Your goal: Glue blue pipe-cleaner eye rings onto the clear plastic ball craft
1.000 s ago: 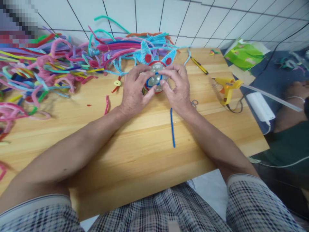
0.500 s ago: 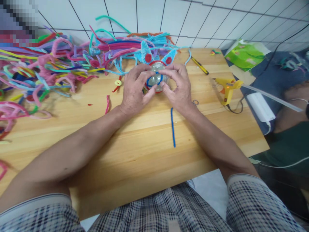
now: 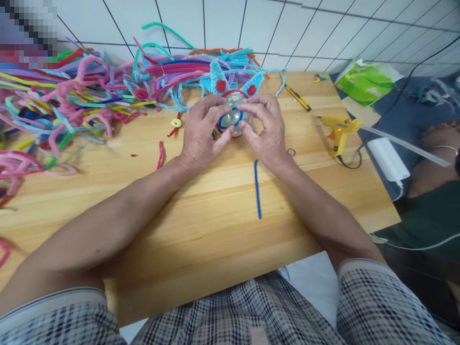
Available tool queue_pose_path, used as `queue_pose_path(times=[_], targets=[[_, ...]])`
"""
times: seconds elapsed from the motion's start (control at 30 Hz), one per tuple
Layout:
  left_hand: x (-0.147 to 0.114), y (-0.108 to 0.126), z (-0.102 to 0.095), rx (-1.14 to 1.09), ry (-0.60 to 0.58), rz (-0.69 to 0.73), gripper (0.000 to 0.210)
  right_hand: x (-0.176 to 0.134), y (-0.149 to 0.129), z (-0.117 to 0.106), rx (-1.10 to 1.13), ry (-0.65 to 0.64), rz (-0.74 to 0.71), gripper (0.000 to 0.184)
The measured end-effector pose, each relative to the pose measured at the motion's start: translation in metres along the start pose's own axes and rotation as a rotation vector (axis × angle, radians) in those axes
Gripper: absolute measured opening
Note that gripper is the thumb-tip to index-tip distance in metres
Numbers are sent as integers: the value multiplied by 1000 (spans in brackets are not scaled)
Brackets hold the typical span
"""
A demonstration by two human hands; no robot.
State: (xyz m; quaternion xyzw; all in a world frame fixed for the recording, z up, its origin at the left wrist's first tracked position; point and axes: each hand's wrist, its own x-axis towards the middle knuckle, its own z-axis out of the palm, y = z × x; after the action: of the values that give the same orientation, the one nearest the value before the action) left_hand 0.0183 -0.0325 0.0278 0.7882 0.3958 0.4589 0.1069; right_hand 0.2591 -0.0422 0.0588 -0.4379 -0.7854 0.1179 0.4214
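The right hand [image 3: 268,129] has shifted slightly outward, to the right. It now hides more of the metal loops [image 3: 293,154] beside it on the counter [image 3: 201,239], leaving one showing.

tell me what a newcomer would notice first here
Probably the tangle of colourful fuzzy stems sprawling in from the left on the wooden table. Next, the clear round piece rimmed in red between the left hand and right hand, two pale-blue ears above. A yellow glue gun stands out at right.

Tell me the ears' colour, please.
The ears are light blue with red spots, clearest in the head view.
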Motion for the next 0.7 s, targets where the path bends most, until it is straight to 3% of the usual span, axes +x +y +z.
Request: queue_pose_path(times=[0.37, 0.7], targets=[[-1, 7, -1, 83, 53, 71, 41, -1, 0, 0, -21, -10, 10, 35], [-2, -6, 2, 9, 30, 92, 51, -3, 1, 2, -66, -3, -24, 37]])
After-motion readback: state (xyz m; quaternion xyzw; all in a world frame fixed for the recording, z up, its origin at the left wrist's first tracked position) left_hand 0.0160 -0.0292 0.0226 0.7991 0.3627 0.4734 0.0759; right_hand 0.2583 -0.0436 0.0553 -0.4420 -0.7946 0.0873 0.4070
